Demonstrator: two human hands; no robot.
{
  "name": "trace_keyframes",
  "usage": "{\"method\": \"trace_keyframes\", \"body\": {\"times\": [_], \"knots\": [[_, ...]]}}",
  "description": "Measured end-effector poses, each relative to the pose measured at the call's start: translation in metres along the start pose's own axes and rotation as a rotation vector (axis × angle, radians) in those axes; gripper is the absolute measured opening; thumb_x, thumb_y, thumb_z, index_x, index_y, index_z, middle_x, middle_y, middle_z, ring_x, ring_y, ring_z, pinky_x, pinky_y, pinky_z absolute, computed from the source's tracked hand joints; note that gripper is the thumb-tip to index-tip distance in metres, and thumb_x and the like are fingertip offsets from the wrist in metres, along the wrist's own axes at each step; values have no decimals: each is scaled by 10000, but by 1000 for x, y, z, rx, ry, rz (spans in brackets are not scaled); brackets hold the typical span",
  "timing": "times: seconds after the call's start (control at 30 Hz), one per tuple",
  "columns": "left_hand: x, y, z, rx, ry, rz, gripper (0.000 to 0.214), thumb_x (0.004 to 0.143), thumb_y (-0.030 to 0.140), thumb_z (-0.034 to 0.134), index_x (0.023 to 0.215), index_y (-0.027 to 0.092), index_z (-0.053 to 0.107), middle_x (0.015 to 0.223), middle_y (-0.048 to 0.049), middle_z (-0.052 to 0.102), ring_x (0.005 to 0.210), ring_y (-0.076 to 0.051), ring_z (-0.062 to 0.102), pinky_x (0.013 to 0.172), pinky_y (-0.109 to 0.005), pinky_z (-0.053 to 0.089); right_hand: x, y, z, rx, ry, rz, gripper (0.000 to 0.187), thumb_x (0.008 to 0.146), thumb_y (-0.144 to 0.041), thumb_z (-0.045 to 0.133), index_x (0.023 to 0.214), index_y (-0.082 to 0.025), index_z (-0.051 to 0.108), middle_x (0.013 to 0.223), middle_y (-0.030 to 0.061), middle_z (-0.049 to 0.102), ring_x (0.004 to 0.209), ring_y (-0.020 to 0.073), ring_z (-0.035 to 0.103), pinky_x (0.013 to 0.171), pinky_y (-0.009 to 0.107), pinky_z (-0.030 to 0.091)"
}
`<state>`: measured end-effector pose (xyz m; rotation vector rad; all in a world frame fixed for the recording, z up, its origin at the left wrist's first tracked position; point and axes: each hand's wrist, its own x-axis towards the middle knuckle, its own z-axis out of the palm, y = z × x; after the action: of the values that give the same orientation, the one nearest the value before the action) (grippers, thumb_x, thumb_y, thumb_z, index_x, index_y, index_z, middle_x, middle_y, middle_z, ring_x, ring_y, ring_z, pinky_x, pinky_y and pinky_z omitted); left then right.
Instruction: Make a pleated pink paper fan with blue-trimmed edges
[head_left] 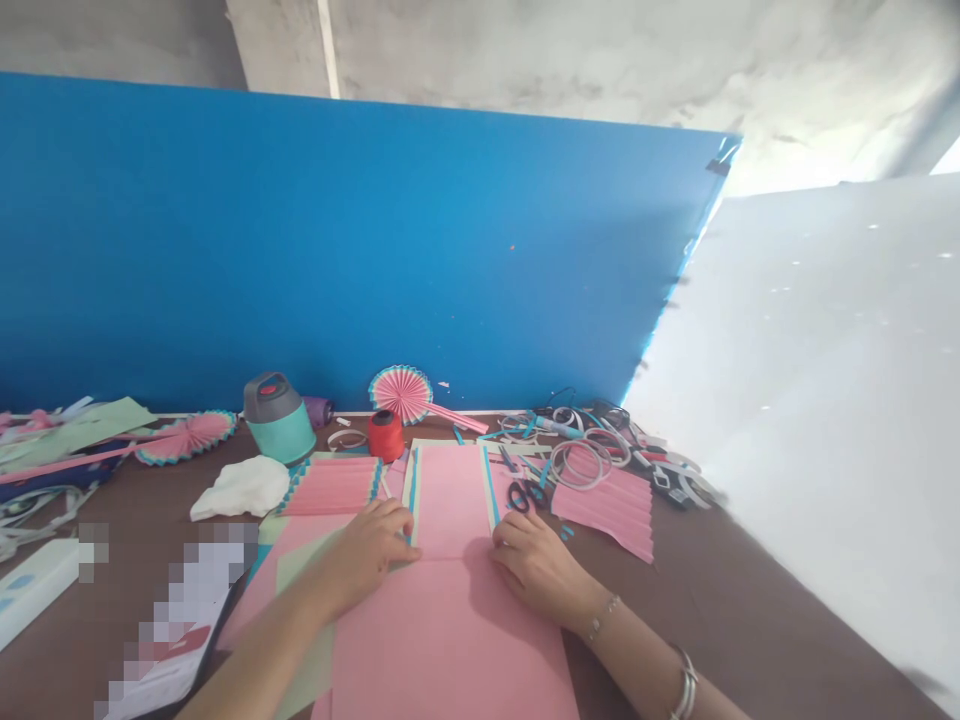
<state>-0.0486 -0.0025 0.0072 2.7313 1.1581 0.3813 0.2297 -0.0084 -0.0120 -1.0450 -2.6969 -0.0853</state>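
Observation:
A large sheet of pink paper [454, 640] lies flat in front of me, with a crease across it between my hands. Beyond the crease is a narrower pink panel [450, 500], bordered by cream and blue strips along both sides. My left hand [371, 548] is closed at the left end of the crease, thumb and fingers on the paper's edge. At the right end, my right hand [538, 562] has its fingers curled in on the opposite edge. Black-handled scissors [529, 495] lie just beyond my right hand. Pleated pink paper [334, 485] rests beyond my left.
Behind stand a teal-and-grey container [279, 420], a red thread spool [385, 436] and a pink paper fan [401, 393]. Tape rolls [581, 465] and cables crowd the back right beside pleated paper [609, 510]. A white cloth [240, 488] sits left. A blue partition [337, 250] closes the back.

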Motion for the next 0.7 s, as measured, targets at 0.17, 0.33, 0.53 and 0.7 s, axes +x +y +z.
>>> {"method": "trace_keyframes", "body": {"times": [0.17, 0.33, 0.53, 0.7], "knots": [[0, -12, 1, -57, 107, -75, 416, 572, -92, 385, 585, 226, 652, 794, -9, 578, 830, -169, 471, 726, -304, 353, 0, 2, 7, -139, 20, -5, 133, 811, -101, 521, 743, -163, 617, 762, 55, 579, 786, 197, 454, 749, 350, 323], [3, -13, 4, -139, 360, -281, 341, 646, 12, 370, 620, 207, 650, 707, -25, 611, 787, -182, 524, 731, -309, 390, 2, 6, 12, -115, 121, 68, 134, 766, -74, 525, 696, -162, 597, 732, 53, 590, 742, 187, 464, 724, 334, 337], [15, 29, 18, -629, 161, -451, 265, 776, 267, 445, 792, 175, 693, 623, -2, 634, 599, -152, 551, 572, -242, 399, 9, -3, 12, 86, 420, 101, 187, 759, -39, 459, 754, -166, 596, 724, 42, 593, 735, 168, 485, 681, 287, 365], [27, 52, 24, -846, 256, -636, 442, 755, 519, 493, 656, 116, 646, 541, -2, 566, 535, -135, 501, 500, -227, 361, 14, -23, 6, 27, 486, -55, 188, 827, -64, 421, 795, -160, 580, 719, 48, 584, 714, 164, 474, 642, 281, 372]]}}
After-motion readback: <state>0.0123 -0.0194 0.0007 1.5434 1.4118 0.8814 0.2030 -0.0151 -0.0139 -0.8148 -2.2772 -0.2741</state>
